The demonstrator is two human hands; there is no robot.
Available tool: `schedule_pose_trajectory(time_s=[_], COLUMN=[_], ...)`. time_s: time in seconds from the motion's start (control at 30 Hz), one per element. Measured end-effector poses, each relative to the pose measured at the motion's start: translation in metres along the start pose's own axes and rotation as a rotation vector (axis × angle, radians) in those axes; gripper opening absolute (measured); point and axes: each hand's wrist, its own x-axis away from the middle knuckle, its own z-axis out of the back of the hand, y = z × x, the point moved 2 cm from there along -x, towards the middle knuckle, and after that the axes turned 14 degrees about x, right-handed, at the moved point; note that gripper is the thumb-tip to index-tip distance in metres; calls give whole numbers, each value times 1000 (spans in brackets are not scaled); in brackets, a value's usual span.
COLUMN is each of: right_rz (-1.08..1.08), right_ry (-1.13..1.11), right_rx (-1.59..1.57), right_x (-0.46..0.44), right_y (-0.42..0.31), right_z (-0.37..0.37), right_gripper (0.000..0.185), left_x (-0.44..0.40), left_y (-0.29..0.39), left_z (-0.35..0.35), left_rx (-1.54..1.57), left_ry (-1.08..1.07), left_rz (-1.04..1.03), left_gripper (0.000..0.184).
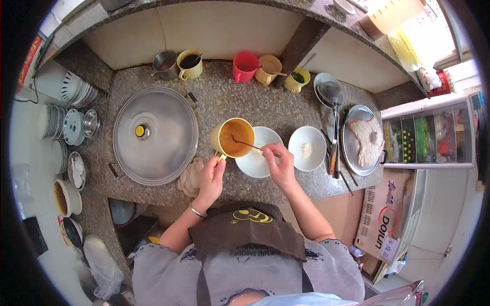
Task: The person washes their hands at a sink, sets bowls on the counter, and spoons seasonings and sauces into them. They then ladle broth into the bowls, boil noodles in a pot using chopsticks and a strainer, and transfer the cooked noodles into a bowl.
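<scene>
My left hand (211,179) is closed on the handle of a yellow mug (222,133), which is tilted and shows an orange-brown inside. In my right hand (280,166) is a thin metal spoon (250,145), its far end inside the mug. Partly under the mug and the spoon stands a white bowl (253,167). Just right of my right hand, a second white bowl (315,159) holds a small pale dollop (306,149).
A large round metal lid (155,166) lies at the left, with a cloth (191,178) beside it. Several mugs (245,65) line the back wall. At the right are a ladle (332,93), chopsticks (349,182) and a metal tray (352,155) with meat (365,137).
</scene>
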Motion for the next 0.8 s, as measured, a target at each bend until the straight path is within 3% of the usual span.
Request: schedule_pose_trajectory(time_s=[0.03, 0.1, 0.23, 0.3, 0.37, 0.47, 0.6, 0.67, 0.8], right_rz=[-5, -277, -307, -297, -137, -121, -222, -351, -346], right_ry=[2, -82, -59, -78, 40, 95, 139, 243, 303], right_rx=[4, -303, -543, -497, -247, -110, -179, -517, -718], right_x=[9, 27, 48, 56, 60, 65, 75, 80, 87], right_y=[3, 16, 34, 30, 23, 26, 43, 59, 73], right_z=[6, 12, 27, 38, 46, 47, 36, 34, 43], right_gripper=[11, 12, 14, 15, 14, 12, 14, 15, 18], left_x=[5, 13, 26, 31, 32, 34, 35, 36, 41], left_y=[-4, -8, -3, 3, 3, -1, 0, -2, -22], left_z=[-1, -4, -13, -17, -20, -23, -25, -24, -13], left_rx=[20, 32, 23, 3, -12, -11, -91, -117, 17], left_ry=[-19, -35, -52, -66, -83, -117, -109, -98, -67], left_rz=[21, 18, 14, 16, 12, 53, -37, -60, 71], left_gripper=[17, 17, 17, 17, 17, 17, 17, 17, 18])
